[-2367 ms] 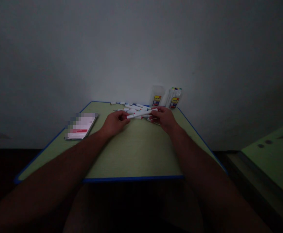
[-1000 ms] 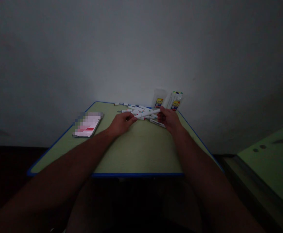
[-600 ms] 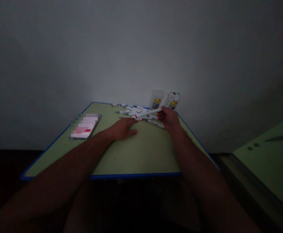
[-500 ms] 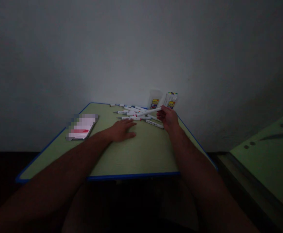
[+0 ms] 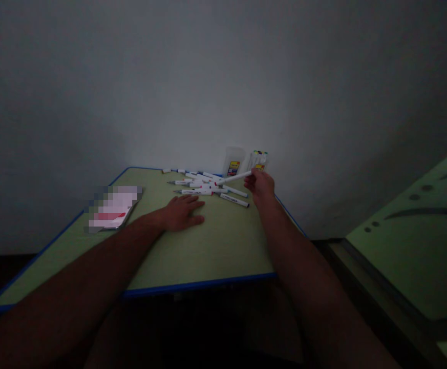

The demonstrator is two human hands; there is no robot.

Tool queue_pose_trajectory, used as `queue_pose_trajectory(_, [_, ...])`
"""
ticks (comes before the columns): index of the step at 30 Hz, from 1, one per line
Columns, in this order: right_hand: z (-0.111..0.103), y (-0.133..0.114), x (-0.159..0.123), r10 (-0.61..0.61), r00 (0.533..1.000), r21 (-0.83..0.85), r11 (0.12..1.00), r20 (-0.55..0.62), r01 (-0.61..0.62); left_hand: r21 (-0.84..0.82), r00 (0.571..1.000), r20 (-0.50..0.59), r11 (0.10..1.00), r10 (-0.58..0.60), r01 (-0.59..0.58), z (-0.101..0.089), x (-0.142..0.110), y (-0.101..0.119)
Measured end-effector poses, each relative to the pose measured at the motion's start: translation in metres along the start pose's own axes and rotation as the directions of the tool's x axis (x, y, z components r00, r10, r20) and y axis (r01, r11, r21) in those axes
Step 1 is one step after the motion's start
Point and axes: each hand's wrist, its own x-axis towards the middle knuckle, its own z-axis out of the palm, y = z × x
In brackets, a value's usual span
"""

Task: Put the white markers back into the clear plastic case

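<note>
My right hand (image 5: 260, 185) pinches the right end of a white marker (image 5: 235, 178), which slants down to the left over a loose pile of white markers (image 5: 198, 192). Flat on the green table lies my left hand (image 5: 185, 212), fingers spread, just in front of the pile and holding nothing. One marker with a dark end (image 5: 234, 200) lies between the pile and my right forearm. Behind my right hand stands a clear case of markers (image 5: 259, 160) with coloured ends. To its left is a clear case (image 5: 233, 161) with a yellow label and no markers visible inside.
The green table (image 5: 208, 251) has a blue edge and stands against a grey wall (image 5: 192, 82). A phone (image 5: 115, 207), partly pixelated, lies at the left. Small white pieces (image 5: 166, 170) lie near the back edge. A green panel (image 5: 407, 266) is at the right.
The camera view has turned slightly, shifting the scene to the left. My right hand still holds the marker over the pile, and my left hand stays flat on the table.
</note>
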Motion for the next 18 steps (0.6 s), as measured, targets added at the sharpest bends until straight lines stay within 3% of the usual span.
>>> queue_pose_trajectory(9, [-0.011,-0.028,0.032,-0.089,0.994,-0.049,0.995,-0.065,0.086,-0.013,1.000,0.011,0.999,-0.029,0.029,-0.001,0.000,0.002])
queue_pose_trajectory(18, [-0.030,-0.099,0.078,-0.333,0.915,-0.165,0.939,-0.227,0.301,0.031,0.999,0.024,0.999,-0.024,0.023,-0.001,0.000,0.001])
